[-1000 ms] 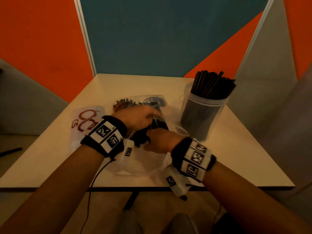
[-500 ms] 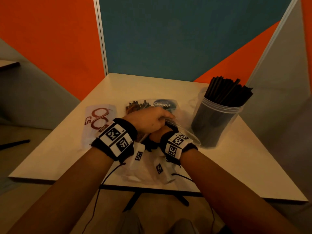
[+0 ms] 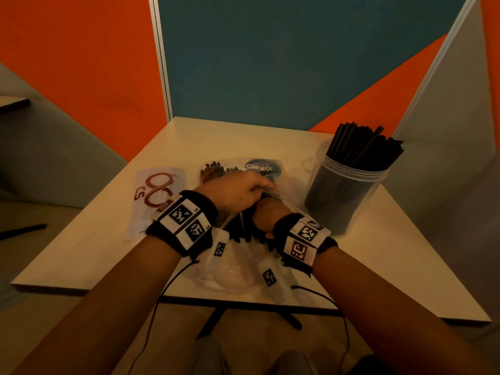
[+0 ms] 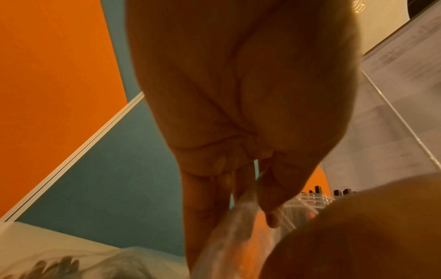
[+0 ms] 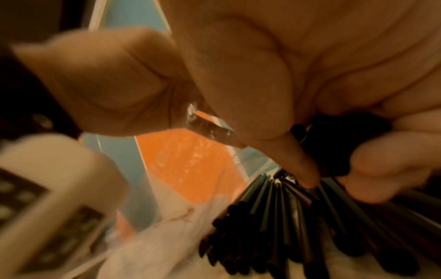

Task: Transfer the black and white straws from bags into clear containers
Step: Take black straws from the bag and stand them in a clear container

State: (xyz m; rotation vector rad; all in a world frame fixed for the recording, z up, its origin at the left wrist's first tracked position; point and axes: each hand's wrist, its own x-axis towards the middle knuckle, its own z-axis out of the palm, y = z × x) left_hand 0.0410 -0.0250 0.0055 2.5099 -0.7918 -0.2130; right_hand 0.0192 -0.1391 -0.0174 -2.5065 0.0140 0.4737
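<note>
A clear plastic bag (image 3: 238, 255) of black straws (image 5: 269, 222) lies at the table's front middle. My left hand (image 3: 259, 186) pinches the bag's upper edge (image 4: 241, 211) and holds it up. Just below it, my right hand (image 3: 263, 212) reaches into the bag's mouth. In the right wrist view its thumb and fingers (image 5: 372, 169) curl round a bundle of the black straws. A clear round container (image 3: 349, 190) stands at the right, packed with upright black straws (image 3: 365, 144). No white straws show.
A flat bag with a red logo (image 3: 159, 190) lies left of my hands. Behind them lies a bag with a dark round label (image 3: 259, 167) and brownish straws (image 3: 213, 169). Orange, teal and grey panels wall in the table (image 3: 392, 266) on three sides.
My right hand has turned and pushed further into the bag, under my left hand, and closed on black straws. My left hand keeps its pinch on the bag's edge.
</note>
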